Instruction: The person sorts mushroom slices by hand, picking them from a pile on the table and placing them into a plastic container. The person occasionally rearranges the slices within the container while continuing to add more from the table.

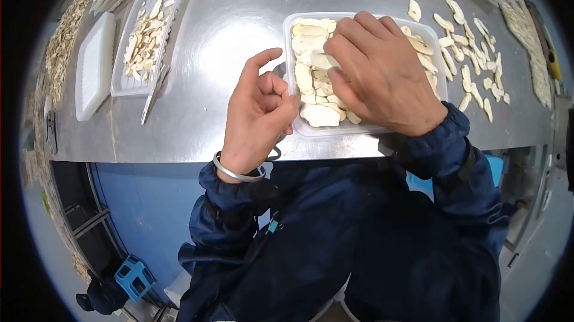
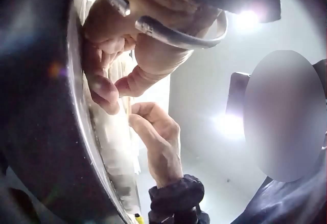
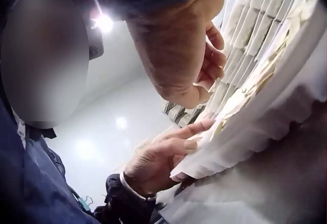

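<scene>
A clear plastic tray (image 1: 365, 132) lies near the table's front edge, filled with pale sliced mushrooms (image 1: 320, 115). My left hand (image 1: 258, 107) is at its left rim, thumb above and curled fingertips below the edge in the right wrist view. The index finger of that hand points up and away from the rim. Over the tray's middle, my right hand (image 1: 385, 71) reaches down with bent fingers. Its thumb and forefinger pinch a mushroom slice (image 1: 323, 60), partly hidden by the fingers. The right hand also covers much of the tray's right half.
Loose mushroom slices (image 1: 466, 86) are scattered on the metal table (image 1: 209, 137) to the right. At the left are a second tray (image 1: 122, 86) of smaller pieces, a white tray (image 1: 95, 68) on its side and tweezers (image 1: 154, 96). Slices line both table ends.
</scene>
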### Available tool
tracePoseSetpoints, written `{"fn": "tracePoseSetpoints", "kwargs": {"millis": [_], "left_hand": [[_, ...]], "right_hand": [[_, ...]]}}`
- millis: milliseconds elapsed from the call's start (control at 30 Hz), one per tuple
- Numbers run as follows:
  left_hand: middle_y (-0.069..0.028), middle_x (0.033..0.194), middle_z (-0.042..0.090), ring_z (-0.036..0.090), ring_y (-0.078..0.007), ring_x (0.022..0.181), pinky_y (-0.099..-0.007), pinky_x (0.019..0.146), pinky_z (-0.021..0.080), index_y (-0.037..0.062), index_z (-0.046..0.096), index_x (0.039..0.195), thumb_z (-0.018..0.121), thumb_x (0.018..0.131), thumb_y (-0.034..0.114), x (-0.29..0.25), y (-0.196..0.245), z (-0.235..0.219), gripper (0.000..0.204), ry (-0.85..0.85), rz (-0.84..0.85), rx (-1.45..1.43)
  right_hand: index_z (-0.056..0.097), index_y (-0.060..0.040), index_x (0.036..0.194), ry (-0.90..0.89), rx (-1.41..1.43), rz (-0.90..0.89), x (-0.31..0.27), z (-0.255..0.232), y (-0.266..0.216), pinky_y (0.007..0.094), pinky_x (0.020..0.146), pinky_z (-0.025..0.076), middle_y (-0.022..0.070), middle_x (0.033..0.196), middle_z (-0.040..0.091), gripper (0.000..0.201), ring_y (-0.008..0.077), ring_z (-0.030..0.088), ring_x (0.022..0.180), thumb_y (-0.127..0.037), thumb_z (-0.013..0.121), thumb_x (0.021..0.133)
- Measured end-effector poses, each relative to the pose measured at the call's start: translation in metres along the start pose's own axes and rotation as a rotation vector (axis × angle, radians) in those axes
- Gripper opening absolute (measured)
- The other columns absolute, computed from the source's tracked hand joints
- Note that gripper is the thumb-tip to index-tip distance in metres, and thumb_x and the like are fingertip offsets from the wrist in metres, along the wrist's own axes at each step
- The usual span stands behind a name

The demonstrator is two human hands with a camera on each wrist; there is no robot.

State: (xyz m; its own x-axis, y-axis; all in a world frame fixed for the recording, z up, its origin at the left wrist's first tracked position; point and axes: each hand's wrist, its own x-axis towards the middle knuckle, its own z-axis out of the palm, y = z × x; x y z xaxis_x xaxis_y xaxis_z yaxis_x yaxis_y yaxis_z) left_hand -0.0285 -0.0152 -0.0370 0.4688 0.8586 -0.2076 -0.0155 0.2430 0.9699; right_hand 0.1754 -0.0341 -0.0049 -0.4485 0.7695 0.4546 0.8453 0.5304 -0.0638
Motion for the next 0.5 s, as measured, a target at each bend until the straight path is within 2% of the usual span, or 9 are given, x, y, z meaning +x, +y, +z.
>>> {"fn": "tracePoseSetpoints", "kwargs": {"millis": [133, 233, 500], "left_hand": [[-0.0018, 0.079, 0.053, 0.053, -0.0039, 0.06, -0.0189, 0.05, 0.045, -0.0027, 0.036, 0.136, 0.059, 0.084, -0.005, 0.001, -0.001, 0.001, 0.057, -0.009, 0.008, -0.01], [-0.0019, 0.079, 0.053, 0.053, -0.004, 0.061, -0.0189, 0.05, 0.045, -0.0026, 0.036, 0.136, 0.059, 0.083, -0.005, 0.001, -0.002, 0.0, 0.057, -0.017, 0.015, -0.006], [-0.0016, 0.078, 0.052, 0.054, -0.0048, 0.061, -0.0195, 0.05, 0.045, -0.0023, 0.036, 0.136, 0.059, 0.083, -0.006, 0.001, 0.001, 0.001, 0.058, 0.0, -0.009, 0.018]], "right_hand": [[0.053, -0.0036, 0.092, -0.011, 0.002, -0.017, 0.005, 0.009, 0.003, 0.0382, 0.074, 0.042, 0.0095, 0.092, 0.052, 0.027, 0.027, 0.052, 0.088, -0.009, 0.067, 0.069], [0.058, -0.0031, 0.083, -0.035, -0.048, -0.012, 0.009, 0.013, 0.003, 0.0353, 0.078, 0.043, 0.0075, 0.085, 0.054, 0.017, 0.0228, 0.053, 0.088, -0.013, 0.068, 0.073], [0.06, -0.0023, 0.087, -0.07, -0.059, 0.0, 0.01, 0.017, 0.002, 0.0371, 0.081, 0.044, 0.0086, 0.09, 0.057, 0.018, 0.0232, 0.054, 0.093, -0.012, 0.067, 0.073]]}}
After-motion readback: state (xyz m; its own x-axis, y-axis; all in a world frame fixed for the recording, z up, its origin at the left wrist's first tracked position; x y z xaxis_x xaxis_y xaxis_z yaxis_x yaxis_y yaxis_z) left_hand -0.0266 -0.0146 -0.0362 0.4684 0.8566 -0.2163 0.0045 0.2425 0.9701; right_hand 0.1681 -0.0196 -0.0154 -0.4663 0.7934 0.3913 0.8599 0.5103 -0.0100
